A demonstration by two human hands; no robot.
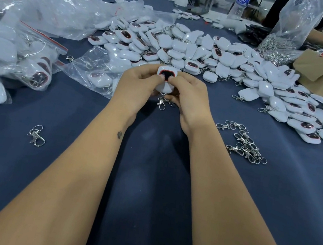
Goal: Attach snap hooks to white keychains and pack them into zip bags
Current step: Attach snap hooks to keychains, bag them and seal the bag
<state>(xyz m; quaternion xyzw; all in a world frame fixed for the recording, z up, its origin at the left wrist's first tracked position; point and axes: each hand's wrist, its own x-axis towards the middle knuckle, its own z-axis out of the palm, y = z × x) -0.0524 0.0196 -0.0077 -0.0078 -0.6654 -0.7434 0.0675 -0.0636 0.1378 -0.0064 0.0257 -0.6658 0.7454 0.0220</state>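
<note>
Here, both hands are gripping one white keychain (165,78) above the dark blue table (146,183): the left hand (135,88) and right hand (187,99) are curling round its sides, a snap hook (162,102) dangling beneath it. Behind the keychain, the keychain pile (199,50) is sprawling rightward; loose snap hooks (244,143) are lying right of it, filled zip bags (19,53) crowding its left. Bare cloth is stretching toward the near edge.

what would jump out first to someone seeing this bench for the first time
A sprawling heap of white rounded plastic keychains fills the far side of the dark blue table. At centre, the left hand and right hand grip one white keychain, a silver metal snap hook dangling beneath. Loose silver snap hooks lie right.
</note>
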